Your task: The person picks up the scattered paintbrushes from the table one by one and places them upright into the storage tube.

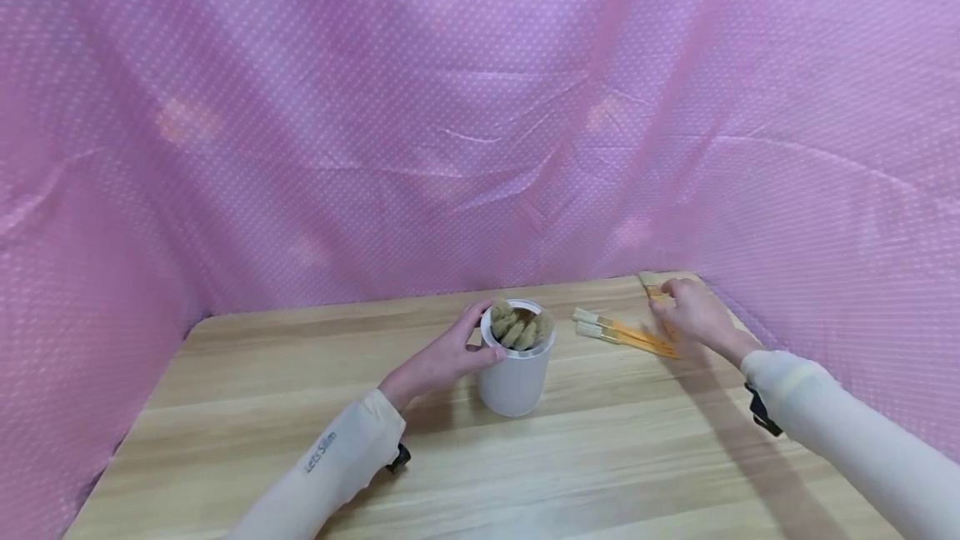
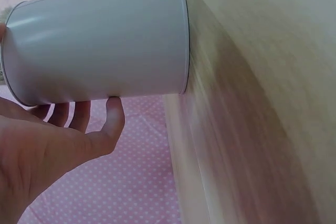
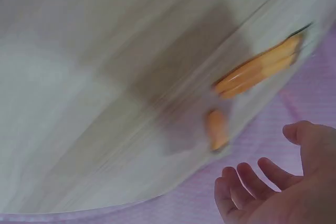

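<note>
My left hand (image 1: 442,352) holds a white can (image 1: 513,386) by its side near the rim, thumb in front and fingers behind. The can stands upright, with several brushes (image 1: 521,332) in it, tan bristles up. In the left wrist view the fingertips touch the can wall. At the far right, my right hand (image 1: 697,315) is over a single paintbrush (image 1: 654,293) with an orange handle. The right wrist view shows that hand's fingers loosely bent and apart from the blurred brush (image 3: 216,129). Left of it lie a few orange-handled paintbrushes (image 1: 630,336) with pale bristles, side by side.
The wooden table (image 1: 247,390) has its back edge against a pink dotted curtain (image 1: 450,148), which also hangs at both sides. The loose brushes lie between the can and the table's right edge.
</note>
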{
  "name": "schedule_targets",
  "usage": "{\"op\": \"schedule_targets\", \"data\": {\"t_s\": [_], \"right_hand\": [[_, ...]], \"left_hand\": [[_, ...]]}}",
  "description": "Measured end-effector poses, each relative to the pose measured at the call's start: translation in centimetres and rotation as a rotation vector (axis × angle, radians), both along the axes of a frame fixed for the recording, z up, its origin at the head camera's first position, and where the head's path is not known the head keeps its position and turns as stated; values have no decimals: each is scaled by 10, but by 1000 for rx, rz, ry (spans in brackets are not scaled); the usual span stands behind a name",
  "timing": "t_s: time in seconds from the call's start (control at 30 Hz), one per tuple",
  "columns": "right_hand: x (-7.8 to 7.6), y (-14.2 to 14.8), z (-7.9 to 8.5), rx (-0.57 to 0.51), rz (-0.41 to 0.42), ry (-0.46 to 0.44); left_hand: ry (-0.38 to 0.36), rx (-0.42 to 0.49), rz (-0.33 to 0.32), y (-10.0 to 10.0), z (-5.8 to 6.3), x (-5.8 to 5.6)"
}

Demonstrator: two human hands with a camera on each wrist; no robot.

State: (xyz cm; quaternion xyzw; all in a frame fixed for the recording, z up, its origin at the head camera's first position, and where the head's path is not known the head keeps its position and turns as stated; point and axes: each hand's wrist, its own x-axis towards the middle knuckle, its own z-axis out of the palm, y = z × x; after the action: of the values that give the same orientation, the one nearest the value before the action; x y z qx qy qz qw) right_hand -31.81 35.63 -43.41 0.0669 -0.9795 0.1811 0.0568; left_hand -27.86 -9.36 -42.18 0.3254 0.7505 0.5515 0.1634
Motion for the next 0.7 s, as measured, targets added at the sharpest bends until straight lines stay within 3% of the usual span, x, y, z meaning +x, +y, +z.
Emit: {"op": "schedule_targets", "data": {"t_s": [0.13,0.37,0.5,0.7], "right_hand": [[-20,19,-6,42,-54,-44],[-47,34,-19,271,-76,-35],[-55,31,-26,223,-117,-42],[-61,13,-34,143,-159,-176]], "left_hand": [[25,-23,3,-1,5,0],[46,-44,9,0,8,-1],[40,-76,25,0,7,-2],[2,-85,40,-4,4,-1]]}}
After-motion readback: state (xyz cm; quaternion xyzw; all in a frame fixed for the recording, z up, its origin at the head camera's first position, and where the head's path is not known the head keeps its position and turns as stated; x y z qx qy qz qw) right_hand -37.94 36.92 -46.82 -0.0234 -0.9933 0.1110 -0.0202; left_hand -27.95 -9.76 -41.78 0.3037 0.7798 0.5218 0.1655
